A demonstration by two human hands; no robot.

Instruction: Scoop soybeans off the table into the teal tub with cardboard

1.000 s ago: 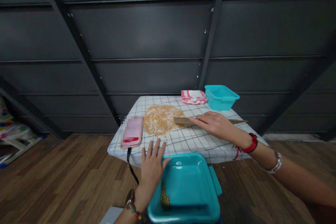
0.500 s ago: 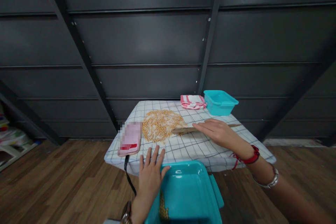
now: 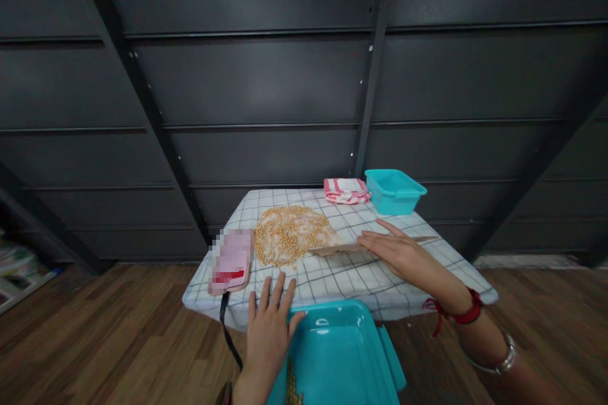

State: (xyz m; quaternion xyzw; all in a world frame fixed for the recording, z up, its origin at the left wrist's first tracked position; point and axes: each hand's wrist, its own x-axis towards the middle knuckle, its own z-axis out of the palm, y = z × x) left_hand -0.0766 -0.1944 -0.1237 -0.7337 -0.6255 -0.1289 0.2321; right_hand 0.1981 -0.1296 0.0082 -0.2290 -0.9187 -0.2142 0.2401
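Observation:
A flat heap of yellow beans mixed with white grains (image 3: 291,235) lies on a small table with a checked cloth (image 3: 346,278). My right hand (image 3: 403,254) rests with fingers stretched out on a thin brown strip of card (image 3: 339,247) at the heap's right edge. My left hand (image 3: 268,326) lies open at the table's near edge, against the left rim of a turquoise tray (image 3: 339,354) that holds a few beans.
A pink phone-like case (image 3: 228,260) with a black strap lies left of the heap. A folded pink-and-white cloth (image 3: 346,190) and a small turquoise tub (image 3: 394,190) sit at the table's far side. Dark metal panels stand behind; wood floor lies around.
The view has tilted upward, so everything sits lower in the picture. My right hand has slid slightly right along the card strip. My left hand stays by the tray.

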